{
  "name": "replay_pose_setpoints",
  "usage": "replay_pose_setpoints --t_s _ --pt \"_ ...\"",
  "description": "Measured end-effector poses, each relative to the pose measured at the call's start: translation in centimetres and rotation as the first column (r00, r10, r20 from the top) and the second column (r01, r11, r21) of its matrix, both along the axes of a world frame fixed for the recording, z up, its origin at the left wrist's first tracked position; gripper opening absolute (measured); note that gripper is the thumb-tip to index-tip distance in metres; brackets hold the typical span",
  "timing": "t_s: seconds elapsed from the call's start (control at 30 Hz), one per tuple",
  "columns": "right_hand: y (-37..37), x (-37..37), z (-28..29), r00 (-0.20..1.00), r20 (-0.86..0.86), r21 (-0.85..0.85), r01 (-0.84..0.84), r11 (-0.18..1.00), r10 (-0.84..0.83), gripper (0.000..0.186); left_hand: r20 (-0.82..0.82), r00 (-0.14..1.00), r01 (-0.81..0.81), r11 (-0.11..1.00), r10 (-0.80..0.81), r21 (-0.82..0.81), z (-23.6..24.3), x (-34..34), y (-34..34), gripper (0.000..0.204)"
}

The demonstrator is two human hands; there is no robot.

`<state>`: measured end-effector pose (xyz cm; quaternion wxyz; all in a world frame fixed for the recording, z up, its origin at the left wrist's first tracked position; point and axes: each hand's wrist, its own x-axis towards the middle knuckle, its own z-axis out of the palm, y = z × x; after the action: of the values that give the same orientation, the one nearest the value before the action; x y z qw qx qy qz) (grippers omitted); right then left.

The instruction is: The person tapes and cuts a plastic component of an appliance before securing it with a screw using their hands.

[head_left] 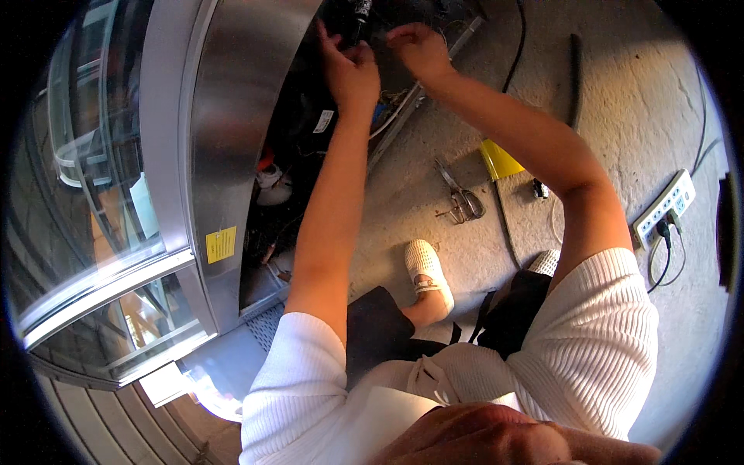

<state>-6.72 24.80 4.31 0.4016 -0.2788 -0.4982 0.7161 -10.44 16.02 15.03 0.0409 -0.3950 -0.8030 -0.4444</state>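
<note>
In the upper middle of the frame, a dark, roughly cylindrical part (361, 9) is sitting in the shaded base of a metal-sided cabinet (232, 93), partly cut off by the frame's top edge. It is looking stiff, perhaps hard plastic or coated metal, and it is probably offering a smooth, slightly slippery side; its weight is staying a guess in such deep shade. The likeliest place for taking hold is appearing to be its lower end, facing the hands, with thumb and fingers closing from opposite sides. Loose pale wiring (387, 120) below it is looking light, bendable and easy to snag.

The left hand (350, 74) is lying just below and left of the part, its thumb and forefinger standing partly apart. The right hand (422, 50) is hanging to the right, its fingers bending inward toward the part. Neither grip is plainly showing anything held; darkness is hiding the fingertips, so whether either is pinching or touching something thin, I cannot tell.
</note>
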Motion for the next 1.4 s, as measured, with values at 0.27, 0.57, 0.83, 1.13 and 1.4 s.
replay_pose_setpoints --t_s 0.27,0.57,0.83,1.13,1.4 --pt "1.3 1.9 -2.6 0.976 0.2 -0.16 -0.052 0.986 0.084 0.011 -0.329 0.94 -0.056 0.913 -0.087 -0.403 -0.1 -5.6 2.8 0.048" --pt "1.3 3.6 -1.9 0.968 0.177 -0.176 -0.145 0.974 0.176 0.018 -0.437 0.899 -0.2 0.895 0.005 -0.4 0.1 -4.9 4.2 0.032" --pt "2.1 7.0 -0.6 0.984 0.143 -0.019 -0.105 0.994 0.106 0.028 -0.246 0.949 0.107 0.935 -0.197 -0.339 1.0 0.4 1.2 0.054" --pt "-2.9 13.7 3.5 0.949 0.093 0.266 -0.314 0.911 0.3 0.022 0.505 0.853 0.309 0.909 -0.134 -0.28 1.8 6.2 -5.9 0.04" --pt "-5.0 15.1 6.3 0.93 0.25 0.349 -0.345 0.871 0.268 0.02 0.504 0.858 0.325 0.865 -0.1 -0.381 3.3 5.8 -8.4 0.025"
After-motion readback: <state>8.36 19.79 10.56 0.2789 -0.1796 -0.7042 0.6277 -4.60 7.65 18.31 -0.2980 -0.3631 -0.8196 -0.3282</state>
